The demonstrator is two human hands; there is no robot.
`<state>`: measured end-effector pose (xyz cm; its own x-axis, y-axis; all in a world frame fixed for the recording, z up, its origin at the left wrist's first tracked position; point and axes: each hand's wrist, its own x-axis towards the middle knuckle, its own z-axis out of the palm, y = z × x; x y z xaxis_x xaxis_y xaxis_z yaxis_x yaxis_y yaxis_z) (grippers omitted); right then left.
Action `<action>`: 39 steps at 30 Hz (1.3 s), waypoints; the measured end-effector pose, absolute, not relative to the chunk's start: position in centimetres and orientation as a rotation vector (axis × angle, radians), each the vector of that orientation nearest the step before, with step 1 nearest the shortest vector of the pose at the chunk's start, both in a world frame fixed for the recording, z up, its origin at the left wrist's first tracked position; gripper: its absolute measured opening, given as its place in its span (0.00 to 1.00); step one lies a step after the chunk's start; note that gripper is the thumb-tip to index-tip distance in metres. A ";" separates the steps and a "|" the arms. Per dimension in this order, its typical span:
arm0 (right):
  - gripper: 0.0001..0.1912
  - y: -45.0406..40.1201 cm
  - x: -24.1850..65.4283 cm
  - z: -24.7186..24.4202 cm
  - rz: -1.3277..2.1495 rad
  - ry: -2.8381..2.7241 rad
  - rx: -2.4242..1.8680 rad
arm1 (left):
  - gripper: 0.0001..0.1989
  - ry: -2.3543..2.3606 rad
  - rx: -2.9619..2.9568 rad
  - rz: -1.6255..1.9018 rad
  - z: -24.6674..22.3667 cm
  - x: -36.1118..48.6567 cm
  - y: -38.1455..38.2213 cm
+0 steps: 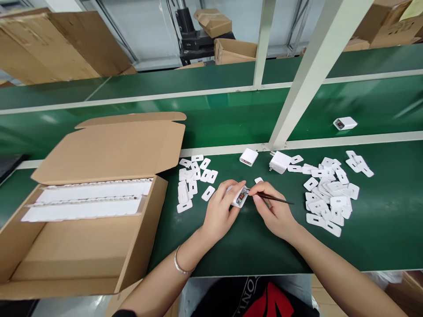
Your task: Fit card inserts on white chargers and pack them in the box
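Note:
My left hand [222, 210] is wrapped round a white charger housing [240, 197] whose open end shows dark and orange parts inside. My right hand [275, 212] pinches dark tweezers [276, 198], their tip at the housing's open end. One white plate [258, 180] lies just beyond the fingers. Farther back on the green table stand a white housing [249, 157] and a white charger with prongs [280, 162]. Loose white slotted plates form a pile [330, 193] on the right and a smaller group [193, 176] on the left.
An open cardboard box [142, 246] with white strips [95, 193] inside takes up the left side. A pale metal post [307, 66] rises behind the table [264, 251]. Another white housing [345, 123] lies beyond the rear rail at right. Cartons sit farther back.

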<state>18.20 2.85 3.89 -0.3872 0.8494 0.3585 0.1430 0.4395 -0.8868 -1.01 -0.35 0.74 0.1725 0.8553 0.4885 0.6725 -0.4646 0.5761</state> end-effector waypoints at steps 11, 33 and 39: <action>0.31 4.7 18.0 1.4 0.292 -2.450 -1.232 | 0.14 1.496 1.505 1.322 0.0 -2.1 0.6; 0.06 4.1 18.5 4.4 0.913 -2.055 -0.975 | 0.19 1.224 1.547 1.137 0.1 -1.0 -0.3; 0.18 3.6 17.9 3.7 1.077 -1.976 -1.037 | 0.15 1.133 1.680 1.295 0.2 -0.8 -0.3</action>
<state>17.95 3.57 3.70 -0.4747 0.8644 0.1658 0.3288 0.3489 -0.8776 -0.81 -0.26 0.24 0.1090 0.9346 0.3387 0.2111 -0.3547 0.9108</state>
